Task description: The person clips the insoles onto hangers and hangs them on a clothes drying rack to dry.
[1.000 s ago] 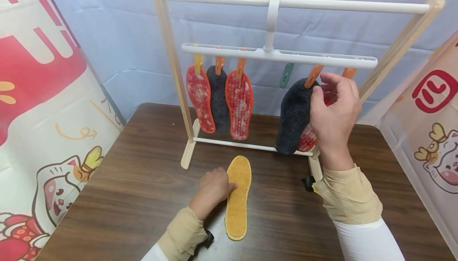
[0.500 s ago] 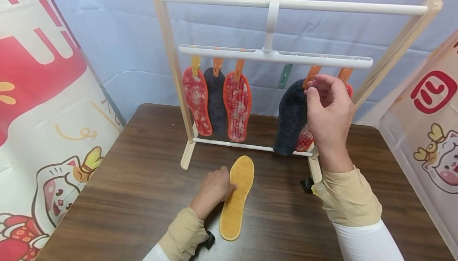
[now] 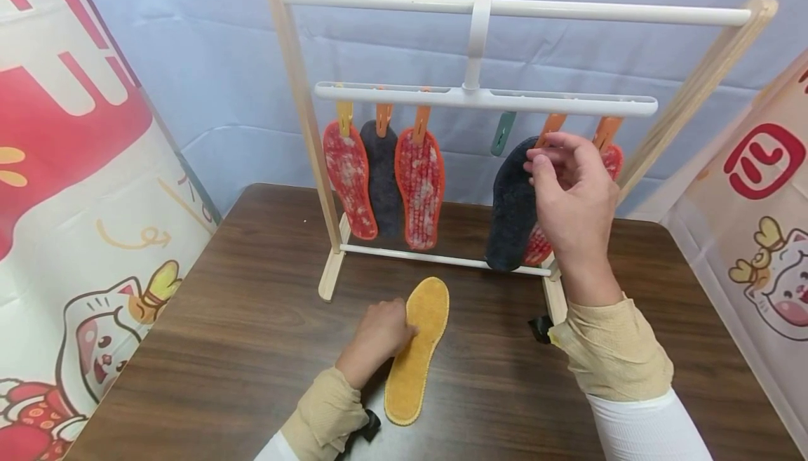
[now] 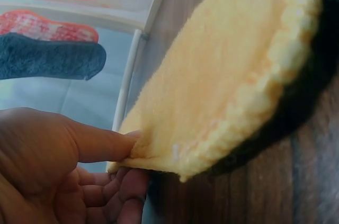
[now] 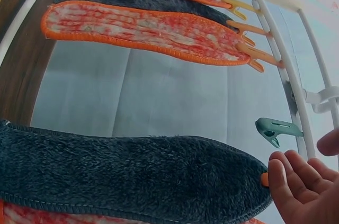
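Observation:
My left hand [image 3: 379, 335] pinches the edge of a yellow fuzzy insole [image 3: 416, 356] low over the table; the left wrist view shows the thumb on top and curled fingers beneath. My right hand [image 3: 577, 208] is up at the hanger's right half, with a dark fleece insole [image 3: 510, 212] just left of it. An orange clip [image 3: 549, 130] grips that insole's top, partly behind the fingers. In the right wrist view the right hand's thumb is apart from its loosely bent fingers, and nothing is held. A green clip [image 5: 279, 127] hangs bare beside them.
A white clip hanger [image 3: 391, 92] hangs from a wooden rack [image 3: 303, 124] on the brown table [image 3: 252, 335]. Two red insoles [image 3: 420, 191] and a dark one [image 3: 384, 180] hang at left. Another red insole [image 3: 612, 159] hangs behind my right hand.
My right hand has shifted left, toward the green clip. The hanger has swung slightly left. The yellow insole has turned a little, its upper end to the right and lower end to the left.

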Motion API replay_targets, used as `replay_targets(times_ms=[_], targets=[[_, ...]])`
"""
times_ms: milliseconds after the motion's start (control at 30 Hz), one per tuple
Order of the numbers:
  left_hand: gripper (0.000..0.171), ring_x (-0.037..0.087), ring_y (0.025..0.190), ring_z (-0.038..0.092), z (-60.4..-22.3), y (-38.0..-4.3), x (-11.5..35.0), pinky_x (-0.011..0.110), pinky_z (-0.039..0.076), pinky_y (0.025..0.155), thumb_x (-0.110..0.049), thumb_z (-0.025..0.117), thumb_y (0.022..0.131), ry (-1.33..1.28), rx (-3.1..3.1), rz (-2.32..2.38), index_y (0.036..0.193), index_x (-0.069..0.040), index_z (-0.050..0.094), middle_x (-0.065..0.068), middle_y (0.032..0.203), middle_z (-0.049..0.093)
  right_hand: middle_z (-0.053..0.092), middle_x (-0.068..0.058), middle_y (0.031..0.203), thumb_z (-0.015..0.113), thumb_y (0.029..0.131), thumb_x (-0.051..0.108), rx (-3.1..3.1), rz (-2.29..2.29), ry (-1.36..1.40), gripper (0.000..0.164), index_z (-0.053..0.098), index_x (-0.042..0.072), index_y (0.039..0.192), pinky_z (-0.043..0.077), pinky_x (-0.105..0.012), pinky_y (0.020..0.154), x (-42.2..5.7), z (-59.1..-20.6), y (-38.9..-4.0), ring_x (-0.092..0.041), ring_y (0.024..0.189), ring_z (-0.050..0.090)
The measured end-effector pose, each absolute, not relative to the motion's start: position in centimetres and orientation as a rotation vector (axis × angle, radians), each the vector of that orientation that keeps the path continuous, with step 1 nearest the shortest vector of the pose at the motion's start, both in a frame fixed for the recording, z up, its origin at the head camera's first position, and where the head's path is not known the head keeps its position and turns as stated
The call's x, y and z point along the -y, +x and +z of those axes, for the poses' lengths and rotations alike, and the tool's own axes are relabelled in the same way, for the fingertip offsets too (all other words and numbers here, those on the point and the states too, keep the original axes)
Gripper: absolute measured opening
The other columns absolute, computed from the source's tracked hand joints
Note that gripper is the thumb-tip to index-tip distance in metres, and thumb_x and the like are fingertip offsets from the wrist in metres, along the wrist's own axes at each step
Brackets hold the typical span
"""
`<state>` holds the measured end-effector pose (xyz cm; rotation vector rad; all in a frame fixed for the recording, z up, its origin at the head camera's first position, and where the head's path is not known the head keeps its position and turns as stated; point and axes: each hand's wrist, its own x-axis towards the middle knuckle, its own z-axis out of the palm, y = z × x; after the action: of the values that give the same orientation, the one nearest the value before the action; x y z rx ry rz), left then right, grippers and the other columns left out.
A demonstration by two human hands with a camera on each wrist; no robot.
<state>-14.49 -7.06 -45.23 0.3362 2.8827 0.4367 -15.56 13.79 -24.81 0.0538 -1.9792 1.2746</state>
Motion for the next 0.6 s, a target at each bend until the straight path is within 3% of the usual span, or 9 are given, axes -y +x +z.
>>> replay_targets(times_ms=[267, 600], targets=[[0.035, 0.036, 0.077, 0.061, -45.31, -14.66, 6.78, 0.045, 0.05, 0.065, -0.037, 0.07, 0.074, 0.348, -2.918, 0.459, 0.085, -0.005, 0.06, 0.016, 0.084, 0.066, 0.067, -0.012, 0.101, 0.058, 0.089, 0.013, 1.989, 1.323, 0.117, 0.027, 0.058, 0.003, 0.115, 0.05, -0.018, 0.074, -14.5, -25.87, -16.55, -0.016, 0.086, 0.065], [0.029, 0.036, 0.073, 0.061, -45.61, -14.55, 6.59, 0.045, 0.049, 0.06, -0.033, 0.07, 0.072, 0.355, -2.937, 0.524, 0.08, -0.007, 0.057, 0.016, 0.08, 0.065, 0.064, -0.008, 0.113, 0.06, 0.089, 0.018, 2.083, 1.32, 0.135, 0.033, 0.057, 0.014, 0.121, 0.048, -0.021, 0.082, -14.37, -25.64, -16.47, -0.012, 0.096, 0.062]])
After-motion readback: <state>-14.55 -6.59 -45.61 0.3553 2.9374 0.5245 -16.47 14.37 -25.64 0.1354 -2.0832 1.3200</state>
